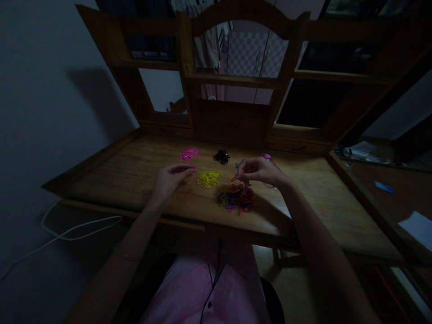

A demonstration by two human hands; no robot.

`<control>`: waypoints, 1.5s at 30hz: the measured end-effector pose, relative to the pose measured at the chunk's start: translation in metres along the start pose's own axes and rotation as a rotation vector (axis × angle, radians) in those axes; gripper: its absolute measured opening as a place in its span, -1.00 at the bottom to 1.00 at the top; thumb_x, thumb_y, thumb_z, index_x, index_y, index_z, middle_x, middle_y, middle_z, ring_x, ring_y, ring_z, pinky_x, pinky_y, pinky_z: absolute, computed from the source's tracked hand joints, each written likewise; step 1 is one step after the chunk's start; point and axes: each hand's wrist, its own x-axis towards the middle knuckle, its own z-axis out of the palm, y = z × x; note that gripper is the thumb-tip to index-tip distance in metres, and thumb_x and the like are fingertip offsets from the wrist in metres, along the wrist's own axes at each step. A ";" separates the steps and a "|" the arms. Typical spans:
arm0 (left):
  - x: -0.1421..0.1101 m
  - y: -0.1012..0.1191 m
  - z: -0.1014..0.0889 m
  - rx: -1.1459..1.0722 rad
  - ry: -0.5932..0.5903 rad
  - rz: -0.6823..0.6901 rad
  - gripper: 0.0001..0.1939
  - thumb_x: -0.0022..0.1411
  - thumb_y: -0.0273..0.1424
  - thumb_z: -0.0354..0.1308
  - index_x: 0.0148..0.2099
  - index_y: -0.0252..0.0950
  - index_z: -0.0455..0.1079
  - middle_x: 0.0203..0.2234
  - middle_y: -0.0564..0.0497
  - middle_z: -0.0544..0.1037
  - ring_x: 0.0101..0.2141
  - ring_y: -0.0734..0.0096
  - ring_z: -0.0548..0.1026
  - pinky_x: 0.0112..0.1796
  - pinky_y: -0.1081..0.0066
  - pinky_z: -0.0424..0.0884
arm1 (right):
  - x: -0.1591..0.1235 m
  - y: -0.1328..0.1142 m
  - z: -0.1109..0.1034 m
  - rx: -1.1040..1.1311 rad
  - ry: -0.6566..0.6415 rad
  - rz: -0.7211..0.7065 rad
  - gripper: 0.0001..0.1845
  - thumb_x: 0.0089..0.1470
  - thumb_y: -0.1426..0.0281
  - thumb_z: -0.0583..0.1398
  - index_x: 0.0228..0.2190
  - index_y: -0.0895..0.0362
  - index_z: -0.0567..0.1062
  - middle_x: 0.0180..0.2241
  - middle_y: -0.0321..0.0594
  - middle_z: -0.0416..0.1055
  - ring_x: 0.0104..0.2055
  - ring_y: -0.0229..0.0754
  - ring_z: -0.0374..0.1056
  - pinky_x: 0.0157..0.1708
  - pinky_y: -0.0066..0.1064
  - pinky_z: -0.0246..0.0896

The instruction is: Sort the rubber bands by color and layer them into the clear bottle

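Note:
On the wooden desk (141,175) lie small rubber bands in piles: a pink pile (189,154), a black pile (221,157), a yellow pile (209,178) and a mixed-colour pile (237,199). My left hand (172,177) hovers left of the yellow pile, fingers pinched on a pink band. My right hand (258,171) is above the mixed pile, its fingers pinched on a small red or orange band (234,178). A few blue bands lie just behind its fingertips.
The desk has a wooden hutch with shelves (232,81) at the back. A white cable (77,227) hangs at the left below the desk edge. Papers and a blue item (384,186) lie on a surface at the right. The room is dim.

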 end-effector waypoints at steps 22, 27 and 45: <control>-0.030 0.048 0.066 0.016 -0.400 0.196 -0.69 0.10 -0.26 0.31 -0.11 -0.26 0.55 -0.19 -0.07 0.63 -0.17 0.26 0.57 -0.10 0.36 0.45 | 0.020 0.025 0.018 0.019 0.103 -0.113 -0.67 -0.04 0.19 0.35 -0.37 0.19 0.47 -0.47 -0.27 0.45 -0.50 -0.33 0.37 -0.47 -0.47 0.30; -0.039 0.034 0.057 0.100 -0.261 0.179 -0.80 0.14 -0.28 0.27 -0.22 -0.26 0.59 -0.27 -0.06 0.64 -0.23 0.26 0.58 -0.13 0.36 0.46 | 0.017 0.021 0.023 0.010 0.044 -0.088 -0.64 -0.03 0.19 0.35 -0.30 0.20 0.48 -0.46 -0.27 0.47 -0.47 -0.32 0.38 -0.44 -0.47 0.31; -0.040 0.004 0.011 0.619 -0.065 0.475 -0.81 0.24 -0.29 0.16 -0.15 -0.21 0.52 -0.18 -0.04 0.56 -0.12 0.26 0.50 -0.02 0.30 0.37 | 0.014 0.021 0.006 -0.231 0.154 -0.101 -0.70 0.03 0.19 0.29 -0.28 0.17 0.53 -0.33 -0.19 0.49 -0.34 -0.28 0.38 -0.33 -0.42 0.29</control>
